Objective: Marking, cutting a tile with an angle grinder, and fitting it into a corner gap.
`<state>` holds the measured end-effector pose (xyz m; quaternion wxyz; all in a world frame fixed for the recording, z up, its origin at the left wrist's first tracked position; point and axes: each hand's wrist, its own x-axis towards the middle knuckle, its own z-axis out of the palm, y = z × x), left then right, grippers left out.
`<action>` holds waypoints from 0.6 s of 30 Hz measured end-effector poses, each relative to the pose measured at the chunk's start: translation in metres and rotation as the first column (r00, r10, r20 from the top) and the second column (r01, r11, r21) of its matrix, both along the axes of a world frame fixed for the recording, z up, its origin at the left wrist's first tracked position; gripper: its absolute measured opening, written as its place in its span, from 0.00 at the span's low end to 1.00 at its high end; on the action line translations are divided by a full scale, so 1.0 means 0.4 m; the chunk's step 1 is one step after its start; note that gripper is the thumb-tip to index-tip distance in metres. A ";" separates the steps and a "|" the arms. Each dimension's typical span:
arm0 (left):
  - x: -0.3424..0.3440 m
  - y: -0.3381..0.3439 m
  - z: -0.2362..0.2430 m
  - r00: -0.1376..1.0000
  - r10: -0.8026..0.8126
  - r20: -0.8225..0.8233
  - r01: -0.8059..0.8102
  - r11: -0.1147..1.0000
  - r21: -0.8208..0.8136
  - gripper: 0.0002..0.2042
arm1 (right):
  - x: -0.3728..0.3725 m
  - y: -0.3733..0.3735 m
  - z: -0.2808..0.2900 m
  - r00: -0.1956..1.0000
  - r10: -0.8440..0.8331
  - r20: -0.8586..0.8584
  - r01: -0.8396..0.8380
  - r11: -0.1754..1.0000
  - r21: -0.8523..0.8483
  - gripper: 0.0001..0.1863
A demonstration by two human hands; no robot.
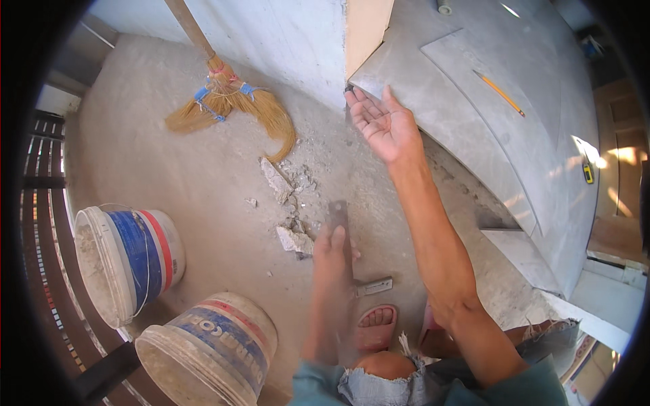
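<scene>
My left hand (330, 252) is wrapped around a long, flat, dark bar (338, 214), held lengthwise above the floor. Motion smears it, and its exact kind is unclear. My right hand (387, 130) reaches forward, palm up with the fingers apart and nothing in it, beside the wall corner and the edge of the grey slab surface (440, 101). Broken mortar chunks (295, 239) and crumbs lie on the floor left of my left hand. A small grey metal piece (374, 287) shows just right of the bar, near my foot in a pink sandal (376, 328).
A straw broom (230, 101) leans by the white wall (284, 47). Two paint buckets (159, 250) (217, 345) stand at the left near a railing. A pencil (500, 93) and a yellow tape measure (587, 173) lie on the slabs. A cut slab piece (518, 256) rests at the right.
</scene>
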<state>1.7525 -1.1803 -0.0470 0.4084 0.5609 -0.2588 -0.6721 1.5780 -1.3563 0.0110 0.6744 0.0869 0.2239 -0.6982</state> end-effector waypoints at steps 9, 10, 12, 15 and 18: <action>-0.070 -0.391 0.144 0.923 -0.141 0.358 0.232 0.946 -0.227 0.16 | -0.008 0.081 0.006 0.925 0.105 -0.365 -0.051 0.987 0.154 0.27; -0.070 -0.422 0.167 0.908 -0.216 0.358 0.294 0.938 -0.181 0.18 | 0.011 0.125 0.008 0.749 0.176 -0.639 -0.062 0.978 0.197 0.26; -0.099 -0.468 0.167 0.880 -0.307 0.363 0.369 0.922 -0.115 0.19 | 0.035 0.223 -0.032 0.365 0.364 -0.857 -0.161 0.931 0.327 0.25; -0.113 -0.507 0.162 0.884 -0.324 0.336 0.361 0.931 -0.053 0.21 | 0.072 0.301 0.017 0.397 0.624 -0.673 -0.355 0.781 0.514 0.27; -0.123 -0.520 0.190 0.914 -0.364 0.179 0.355 0.931 0.084 0.22 | 0.075 0.312 0.025 0.602 0.712 -0.362 -0.656 0.699 0.284 0.30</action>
